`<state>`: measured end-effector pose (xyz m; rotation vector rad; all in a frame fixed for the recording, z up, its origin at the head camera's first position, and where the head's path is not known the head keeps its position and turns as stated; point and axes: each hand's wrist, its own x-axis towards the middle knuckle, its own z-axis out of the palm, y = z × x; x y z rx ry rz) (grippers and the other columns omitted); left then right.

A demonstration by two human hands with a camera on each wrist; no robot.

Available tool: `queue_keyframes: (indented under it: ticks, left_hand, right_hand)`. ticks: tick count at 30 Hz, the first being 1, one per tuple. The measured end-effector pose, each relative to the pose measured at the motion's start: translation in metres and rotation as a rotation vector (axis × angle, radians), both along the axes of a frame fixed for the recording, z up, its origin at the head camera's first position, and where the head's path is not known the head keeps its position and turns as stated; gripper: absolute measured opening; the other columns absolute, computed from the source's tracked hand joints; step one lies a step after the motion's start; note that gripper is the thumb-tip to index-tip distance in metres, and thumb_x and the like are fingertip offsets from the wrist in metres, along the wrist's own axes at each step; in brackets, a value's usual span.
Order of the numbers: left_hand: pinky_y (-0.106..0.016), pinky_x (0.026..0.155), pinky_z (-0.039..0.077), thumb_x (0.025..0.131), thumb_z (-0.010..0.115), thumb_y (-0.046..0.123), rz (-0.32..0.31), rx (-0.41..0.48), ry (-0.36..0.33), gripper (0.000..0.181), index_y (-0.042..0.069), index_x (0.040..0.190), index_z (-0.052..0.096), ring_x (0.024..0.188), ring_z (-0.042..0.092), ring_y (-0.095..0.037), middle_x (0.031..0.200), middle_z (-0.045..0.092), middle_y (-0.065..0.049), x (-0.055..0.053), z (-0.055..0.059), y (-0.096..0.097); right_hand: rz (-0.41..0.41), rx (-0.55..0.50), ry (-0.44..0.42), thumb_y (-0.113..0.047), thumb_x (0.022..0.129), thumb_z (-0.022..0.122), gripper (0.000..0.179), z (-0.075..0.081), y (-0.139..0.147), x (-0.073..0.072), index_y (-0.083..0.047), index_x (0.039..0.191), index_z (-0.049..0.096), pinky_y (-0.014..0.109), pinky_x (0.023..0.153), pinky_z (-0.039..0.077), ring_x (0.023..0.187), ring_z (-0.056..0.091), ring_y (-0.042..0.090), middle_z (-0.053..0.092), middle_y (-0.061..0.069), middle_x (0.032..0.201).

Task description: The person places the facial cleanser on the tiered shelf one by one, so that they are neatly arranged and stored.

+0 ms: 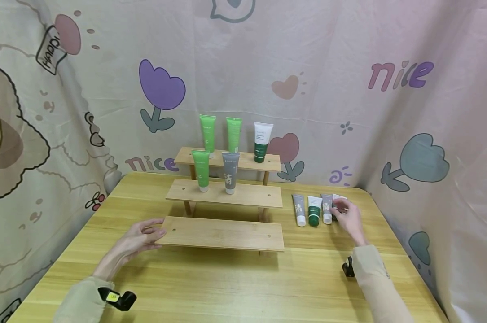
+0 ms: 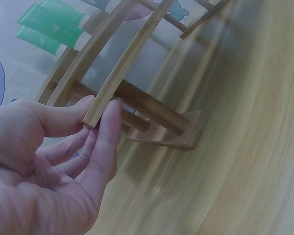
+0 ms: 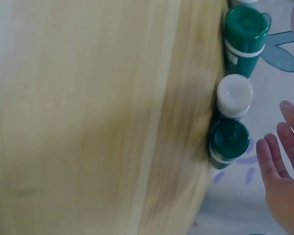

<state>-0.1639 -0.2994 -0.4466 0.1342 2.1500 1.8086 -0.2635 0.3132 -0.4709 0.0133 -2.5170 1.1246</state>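
My left hand (image 1: 140,237) pinches the left end of the lowest board (image 1: 223,234) of a three-tier wooden display stand, thumb above and fingers below in the left wrist view. Over at the right, my right hand (image 1: 349,215) hovers by the rightmost tube (image 1: 339,196), covering most of it. Its fingers (image 3: 268,159) are relaxed and hold nothing, a little apart from the green cap (image 3: 229,138) in the right wrist view. Beside that tube lie a grey tube (image 1: 326,208), a white-and-green tube (image 1: 314,211) and another grey tube (image 1: 299,210), caps toward me.
On the top tier (image 1: 243,162) stand two green tubes (image 1: 208,133) and a white-and-green tube (image 1: 262,141). The middle tier (image 1: 251,195) carries a green tube (image 1: 201,170) and a grey tube (image 1: 230,172). A patterned curtain (image 1: 324,40) hangs behind the wooden table (image 1: 211,287).
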Motion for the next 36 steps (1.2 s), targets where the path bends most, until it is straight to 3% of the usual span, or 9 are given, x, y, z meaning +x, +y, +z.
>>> queue_keyframes:
  ticks: [2,4,10,16,25,36]
  left_hand:
    - [-0.029,0.089,0.062,0.104,0.057,0.016,-0.002,0.000,-0.001,0.073,-0.017,0.153,0.014,0.102,0.062,-0.002,0.147,0.031,-0.045,0.000,0.000,0.000]
    - [-0.028,0.089,0.062,0.104,0.057,0.016,-0.003,0.001,-0.001,0.074,-0.016,0.153,0.014,0.102,0.062,-0.002,0.147,0.031,-0.045,0.000,0.000,0.000]
    - [-0.028,0.088,0.062,0.103,0.058,0.015,0.002,-0.001,-0.001,0.073,-0.017,0.153,0.015,0.101,0.063,-0.004,0.145,0.034,-0.044,0.000,0.001,0.001]
    - [-0.029,0.088,0.062,0.103,0.058,0.015,0.006,-0.001,-0.001,0.073,-0.018,0.152,0.015,0.101,0.062,-0.005,0.144,0.035,-0.043,0.001,0.002,0.002]
    - [-0.030,0.089,0.062,0.103,0.059,0.016,0.008,-0.001,0.000,0.073,-0.017,0.152,0.016,0.102,0.062,-0.005,0.143,0.037,-0.043,0.001,0.001,0.002]
    - [-0.030,0.088,0.062,0.103,0.059,0.016,0.013,-0.004,0.001,0.073,-0.018,0.152,0.016,0.101,0.062,-0.005,0.143,0.037,-0.042,0.001,0.001,0.002]
  right_hand:
    - [-0.006,0.008,-0.007,0.006,0.088,0.070,0.027,-0.001,0.002,0.000,0.014,0.114,0.066,0.038,0.091,0.061,0.102,0.065,0.044,0.067,0.035,0.111]
    - [-0.016,0.018,-0.004,0.006,0.088,0.070,0.026,-0.002,0.004,0.000,0.014,0.112,0.066,0.045,0.093,0.059,0.102,0.065,0.044,0.068,0.035,0.111]
    - [-0.041,0.052,-0.008,0.005,0.087,0.071,0.024,-0.006,0.009,-0.001,0.010,0.110,0.069,0.048,0.092,0.059,0.103,0.067,0.046,0.070,0.032,0.111]
    - [-0.001,0.086,-0.075,0.001,0.088,0.070,0.029,-0.007,0.015,-0.002,0.009,0.116,0.067,0.060,0.103,0.050,0.115,0.061,0.051,0.065,0.033,0.122]
    - [0.037,0.110,-0.172,0.000,0.093,0.063,0.034,-0.006,0.019,-0.003,0.010,0.125,0.062,0.060,0.112,0.037,0.127,0.054,0.050,0.060,0.034,0.130]
    - [-0.009,0.090,-0.122,0.006,0.089,0.064,0.027,-0.010,0.022,0.003,0.012,0.115,0.065,0.058,0.104,0.045,0.114,0.061,0.048,0.068,0.033,0.115]
